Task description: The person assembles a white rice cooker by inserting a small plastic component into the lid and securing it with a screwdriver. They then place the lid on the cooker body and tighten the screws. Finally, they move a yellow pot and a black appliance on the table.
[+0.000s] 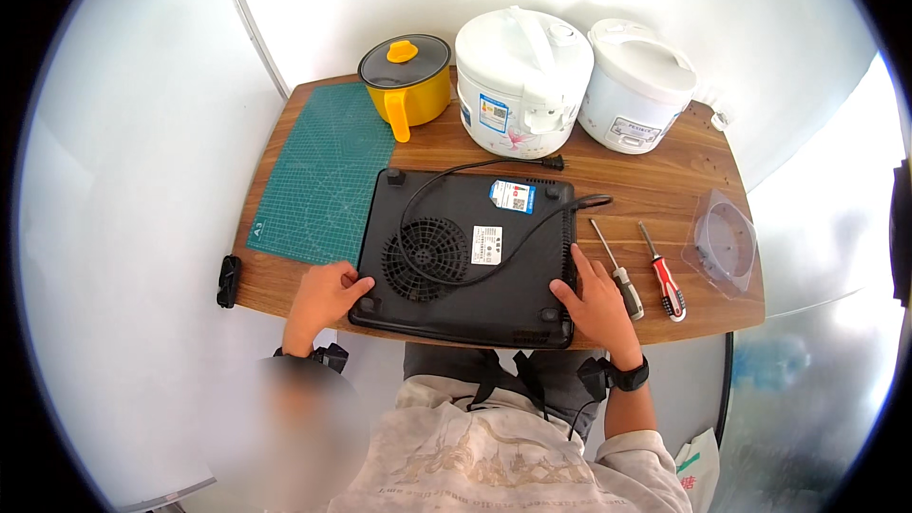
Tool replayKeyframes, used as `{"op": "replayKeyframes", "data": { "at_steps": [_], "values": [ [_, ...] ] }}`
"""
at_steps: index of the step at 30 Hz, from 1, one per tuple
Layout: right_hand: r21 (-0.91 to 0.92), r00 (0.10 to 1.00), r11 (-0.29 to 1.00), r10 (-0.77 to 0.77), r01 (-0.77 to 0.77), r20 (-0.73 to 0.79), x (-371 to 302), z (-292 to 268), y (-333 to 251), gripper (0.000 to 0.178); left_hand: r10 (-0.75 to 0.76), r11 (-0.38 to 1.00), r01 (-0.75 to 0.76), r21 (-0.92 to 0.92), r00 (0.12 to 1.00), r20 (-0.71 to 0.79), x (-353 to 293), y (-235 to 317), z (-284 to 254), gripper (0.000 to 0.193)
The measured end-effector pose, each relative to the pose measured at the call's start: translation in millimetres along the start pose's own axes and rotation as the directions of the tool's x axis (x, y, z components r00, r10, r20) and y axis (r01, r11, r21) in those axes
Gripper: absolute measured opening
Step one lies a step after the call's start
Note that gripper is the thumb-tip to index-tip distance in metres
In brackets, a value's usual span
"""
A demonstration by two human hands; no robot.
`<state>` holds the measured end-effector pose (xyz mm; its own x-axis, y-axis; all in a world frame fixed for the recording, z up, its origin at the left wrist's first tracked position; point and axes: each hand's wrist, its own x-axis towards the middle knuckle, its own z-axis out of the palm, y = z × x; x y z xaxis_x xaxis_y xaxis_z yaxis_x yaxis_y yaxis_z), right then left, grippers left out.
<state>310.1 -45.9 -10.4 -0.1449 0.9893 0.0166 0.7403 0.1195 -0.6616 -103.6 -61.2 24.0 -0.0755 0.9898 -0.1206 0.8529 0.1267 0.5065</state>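
A black induction cooker (437, 318) lies upside down on the wooden table in front of me, its round fan grille, corner feet and labels facing up. My left hand (328, 294) grips its near left corner, thumb on top and fingers curled at the edge. On the right side edge, near the front corner, my right hand (598, 302) holds it with the thumb on top and fingers along the side. A black power cord (508, 258) loops across the underside, its plug (553, 162) resting past the far edge.
Right of the cooker lie a grey-handled screwdriver (625, 290) and a red-handled screwdriver (668, 285), then a clear plastic tray (727, 245). Behind stand a yellow pot (423, 103) and two white rice cookers (518, 66). A green cutting mat (318, 171) covers the left side.
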Motion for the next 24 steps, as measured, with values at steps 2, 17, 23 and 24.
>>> {"op": "replayKeyframes", "data": {
  "at_steps": [2, 17, 23, 24],
  "values": [
    [0.006, 1.0, 1.0, 0.026, -0.026, -0.014, 1.2, -2.5, 1.4, 0.066, -0.015, 0.999, 0.017, -0.046, 1.0, 0.023, -2.2, 1.4, 2.5, 0.033],
    [0.137, 0.994, 0.989, 0.073, -0.062, -0.077, 4.2, -7.0, 21.8, 0.057, -0.046, 0.965, 0.05, -0.259, 0.999, 0.021, -21.8, 9.2, 22.9, 0.035],
    [0.117, 0.994, 0.992, 0.066, -0.055, -0.09, 2.8, -5.5, 20.6, 0.055, -0.015, 0.931, 0.009, -0.364, 1.0, -0.014, -18.8, 12.4, 26.8, 0.041],
    [0.119, 0.994, 0.992, 0.063, -0.051, -0.094, 2.7, -5.2, 22.2, 0.055, -0.026, 0.936, 0.022, -0.352, 1.0, -0.006, -18.7, 15.2, 25.7, 0.041]
  ]
}}
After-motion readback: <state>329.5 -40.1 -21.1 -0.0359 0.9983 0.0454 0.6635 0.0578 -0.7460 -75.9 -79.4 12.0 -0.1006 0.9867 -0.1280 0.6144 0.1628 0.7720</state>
